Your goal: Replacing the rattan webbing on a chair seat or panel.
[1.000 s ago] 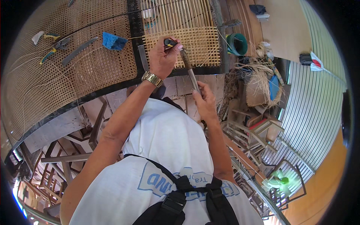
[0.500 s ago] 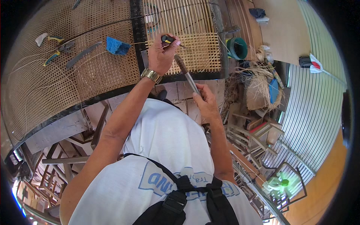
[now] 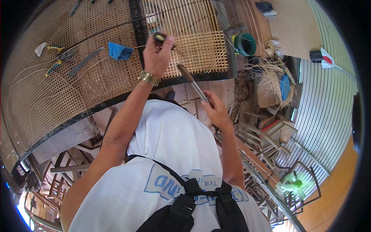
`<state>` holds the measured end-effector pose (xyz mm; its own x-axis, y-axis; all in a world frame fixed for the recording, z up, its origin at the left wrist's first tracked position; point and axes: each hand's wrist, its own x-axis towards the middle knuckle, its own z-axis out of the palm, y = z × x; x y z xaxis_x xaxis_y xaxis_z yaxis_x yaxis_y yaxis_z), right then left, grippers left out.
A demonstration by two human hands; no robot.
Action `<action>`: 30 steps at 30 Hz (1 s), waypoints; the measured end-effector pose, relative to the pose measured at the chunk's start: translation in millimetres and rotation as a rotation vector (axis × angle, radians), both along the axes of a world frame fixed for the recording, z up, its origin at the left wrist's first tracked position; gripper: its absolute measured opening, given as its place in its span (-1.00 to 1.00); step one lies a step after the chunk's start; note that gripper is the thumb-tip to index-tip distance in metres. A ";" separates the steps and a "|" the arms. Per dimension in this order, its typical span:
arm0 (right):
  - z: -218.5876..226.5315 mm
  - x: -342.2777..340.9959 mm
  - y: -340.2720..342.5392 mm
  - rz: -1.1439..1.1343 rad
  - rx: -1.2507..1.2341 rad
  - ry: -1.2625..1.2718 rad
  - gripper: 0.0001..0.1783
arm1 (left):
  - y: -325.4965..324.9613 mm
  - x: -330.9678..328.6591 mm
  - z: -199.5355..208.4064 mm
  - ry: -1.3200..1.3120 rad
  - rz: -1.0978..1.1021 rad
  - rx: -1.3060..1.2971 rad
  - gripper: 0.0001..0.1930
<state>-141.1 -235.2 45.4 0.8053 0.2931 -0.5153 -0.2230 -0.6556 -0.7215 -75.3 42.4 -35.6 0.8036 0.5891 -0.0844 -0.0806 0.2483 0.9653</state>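
My left hand (image 3: 157, 58), wearing a gold watch, is closed around a screwdriver-like tool (image 3: 159, 37) with a black-and-yellow handle. It is held over the edge of the light woven cane panel (image 3: 206, 50), whose upper part shows long strands without cross-weaving. In my right hand (image 3: 217, 111) is a slim stick-like tool (image 3: 195, 86) with a grey metal shaft and a dark brown end; its exact kind I cannot make out. That brown end points up and left, over the panel's near edge, just right of my left hand.
On the darker cane webbing (image 3: 42, 100) at left lie a blue sponge (image 3: 119, 51), a knife-like blade (image 3: 85, 62), pliers (image 3: 63, 57) and a white scrap (image 3: 39, 49). A green bucket (image 3: 244, 44) and loose cane strands (image 3: 266, 71) are at right; chair frames (image 3: 270, 133) stand below.
My left hand has shifted left and slightly up with its tool, tilting it. The tool in my right hand has dropped slightly. The whole view has shifted a little.
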 end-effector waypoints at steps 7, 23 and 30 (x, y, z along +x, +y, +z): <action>-34.3 -105.9 -83.5 -0.120 -0.274 -0.100 -0.77 | 35.6 -30.1 -13.7 0.428 -0.048 0.334 -0.69; -188.8 -259.5 -179.0 -0.361 -0.427 -0.049 -0.70 | -46.6 29.8 -48.9 0.023 -0.582 1.148 -0.68; -236.0 -276.5 -251.9 -0.383 -0.380 -0.131 -0.69 | -3.2 81.3 3.0 0.639 -0.238 1.037 -0.66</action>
<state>-417.7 -487.1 -190.7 0.8821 -0.2207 -0.4163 -0.4214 -0.7646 -0.4876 6.0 39.1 -32.6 0.8858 0.4569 -0.0814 0.4189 -0.7115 0.5642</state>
